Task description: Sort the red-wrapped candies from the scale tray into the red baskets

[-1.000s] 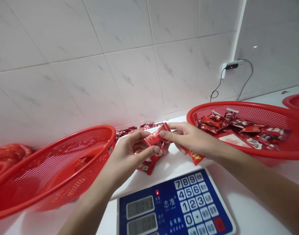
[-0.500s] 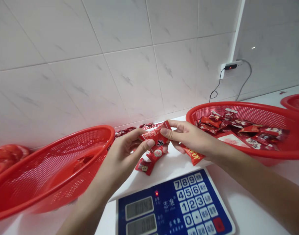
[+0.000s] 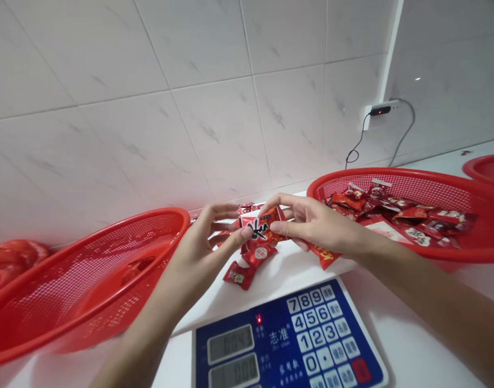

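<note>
Between my two hands is a small red snack packet with bold black and white lettering, held above a weighing scale's white pan. My left hand pinches its left edge, thumb in front. My right hand grips its right side between thumb and fingers. Below them, several red packets lie on the pan. Another red packet with yellow lettering sits under my right hand, partly hidden by it. The scale's blue panel has number keys and two displays.
On the right stands a red mesh basket with many packets inside. A second red basket at the left holds a few items. More red packaging lies at far left. A tiled wall rises behind, with a socket and plugged-in cables.
The packet in my hands has been turned, so its large black lettering now faces me. The fingers of my left hand have spread a little.
</note>
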{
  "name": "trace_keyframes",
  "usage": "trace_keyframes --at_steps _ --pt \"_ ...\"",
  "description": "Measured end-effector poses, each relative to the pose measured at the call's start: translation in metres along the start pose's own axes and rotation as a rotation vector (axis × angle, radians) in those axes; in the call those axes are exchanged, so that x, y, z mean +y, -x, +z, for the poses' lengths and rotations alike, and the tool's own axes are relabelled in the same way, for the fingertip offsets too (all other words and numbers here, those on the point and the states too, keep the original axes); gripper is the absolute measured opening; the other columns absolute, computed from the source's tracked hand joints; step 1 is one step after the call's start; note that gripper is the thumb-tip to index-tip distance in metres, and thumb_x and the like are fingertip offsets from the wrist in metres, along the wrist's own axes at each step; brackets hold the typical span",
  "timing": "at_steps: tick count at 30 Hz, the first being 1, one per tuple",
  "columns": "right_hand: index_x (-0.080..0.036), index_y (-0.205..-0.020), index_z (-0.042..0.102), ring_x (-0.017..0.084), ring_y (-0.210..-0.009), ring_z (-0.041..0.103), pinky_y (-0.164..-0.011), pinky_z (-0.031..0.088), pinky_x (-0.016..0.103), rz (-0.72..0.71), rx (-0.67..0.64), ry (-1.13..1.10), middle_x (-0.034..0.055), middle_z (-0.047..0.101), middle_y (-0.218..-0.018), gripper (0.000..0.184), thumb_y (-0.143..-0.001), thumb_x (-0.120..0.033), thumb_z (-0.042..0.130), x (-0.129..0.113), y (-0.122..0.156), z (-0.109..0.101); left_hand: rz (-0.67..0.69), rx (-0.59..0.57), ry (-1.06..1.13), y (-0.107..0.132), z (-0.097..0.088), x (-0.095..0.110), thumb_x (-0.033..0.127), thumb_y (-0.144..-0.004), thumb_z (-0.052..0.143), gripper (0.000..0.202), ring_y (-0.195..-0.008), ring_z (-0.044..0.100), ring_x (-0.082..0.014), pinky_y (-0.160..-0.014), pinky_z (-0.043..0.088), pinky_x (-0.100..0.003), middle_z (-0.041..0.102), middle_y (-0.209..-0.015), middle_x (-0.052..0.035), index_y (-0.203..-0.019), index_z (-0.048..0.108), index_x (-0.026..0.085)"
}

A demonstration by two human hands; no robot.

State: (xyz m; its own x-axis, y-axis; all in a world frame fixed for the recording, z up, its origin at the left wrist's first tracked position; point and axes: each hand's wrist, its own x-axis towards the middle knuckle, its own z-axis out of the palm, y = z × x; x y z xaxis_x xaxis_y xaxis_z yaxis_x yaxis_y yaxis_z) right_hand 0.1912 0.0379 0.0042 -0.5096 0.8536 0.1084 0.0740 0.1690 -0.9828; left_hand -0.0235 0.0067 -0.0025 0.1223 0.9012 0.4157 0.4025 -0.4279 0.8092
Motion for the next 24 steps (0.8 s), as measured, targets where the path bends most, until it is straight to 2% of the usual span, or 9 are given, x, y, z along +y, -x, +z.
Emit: trace_keyframes --at_steps 2,5,16,20,22,24 --pt "-0.016 -0.111 0.061 0.002 -0.04 0.042 -0.039 0.03 0.014 -0.018 -0.027 0.032 -0.0106 0.053 -0.06 0.015 -0.099 -0.007 0.061 0.0 0.0 0.001 -0.098 -0.075 0.111 -0.001 0.0 -0.001 0.049 -0.08 0.083 0.036 -0.079 0.072 -0.0185 -0.066 0.058 -0.025 0.077 -0.091 -0.0063 -0.096 0.073 0.018" --pt "-0.016 -0.113 0.062 0.001 -0.041 0.042 -0.04 0.031 0.013 -0.032 -0.068 0.047 -0.0106 0.053 -0.062 0.017 -0.1 -0.006 0.058 0.002 0.001 0.0 -0.137 -0.136 0.245 -0.002 0.0 -0.001 0.046 -0.077 0.088 0.034 -0.069 0.07 -0.0146 -0.063 0.056 -0.02 0.074 -0.074 -0.0025 -0.087 0.073 0.017" --pt "-0.018 -0.109 0.061 0.002 -0.045 0.042 -0.043 0.033 0.015 -0.049 -0.12 0.019 -0.008 0.059 -0.069 0.015 -0.101 -0.007 0.055 0.001 0.001 -0.003 -0.103 -0.112 0.246 -0.002 0.001 0.0 0.039 -0.077 0.089 0.031 -0.066 0.07 -0.0149 -0.06 0.057 -0.022 0.074 -0.072 -0.0025 -0.087 0.072 0.016" --pt "-0.02 -0.119 0.058 0.003 -0.045 0.042 -0.043 0.032 0.017 -0.029 -0.073 -0.017 -0.0048 0.067 -0.078 0.02 -0.1 -0.014 0.06 0.005 -0.001 -0.004 -0.048 -0.069 0.169 -0.002 -0.001 -0.002 0.037 -0.082 0.084 0.024 -0.065 0.067 -0.0129 -0.06 0.053 -0.02 0.072 -0.071 -0.0011 -0.086 0.07 0.017" --pt "-0.019 -0.113 0.06 0.003 -0.044 0.042 -0.043 0.03 0.017 -0.026 -0.012 0.011 -0.0043 0.067 -0.075 0.018 -0.097 -0.022 0.068 0.008 -0.003 -0.006 -0.029 -0.044 0.119 -0.002 -0.002 -0.004 0.035 -0.084 0.082 0.022 -0.066 0.066 -0.0133 -0.061 0.052 -0.021 0.072 -0.071 -0.0012 -0.085 0.068 0.018" --pt "-0.018 -0.098 0.061 0.003 -0.043 0.041 -0.042 0.028 0.018 -0.045 0.03 0.047 -0.0049 0.063 -0.068 0.015 -0.094 -0.028 0.071 0.012 -0.005 -0.008 -0.021 -0.038 0.096 -0.002 -0.002 -0.004 0.035 -0.086 0.08 0.022 -0.066 0.066 -0.0137 -0.061 0.052 -0.022 0.071 -0.071 -0.0009 -0.084 0.067 0.018"
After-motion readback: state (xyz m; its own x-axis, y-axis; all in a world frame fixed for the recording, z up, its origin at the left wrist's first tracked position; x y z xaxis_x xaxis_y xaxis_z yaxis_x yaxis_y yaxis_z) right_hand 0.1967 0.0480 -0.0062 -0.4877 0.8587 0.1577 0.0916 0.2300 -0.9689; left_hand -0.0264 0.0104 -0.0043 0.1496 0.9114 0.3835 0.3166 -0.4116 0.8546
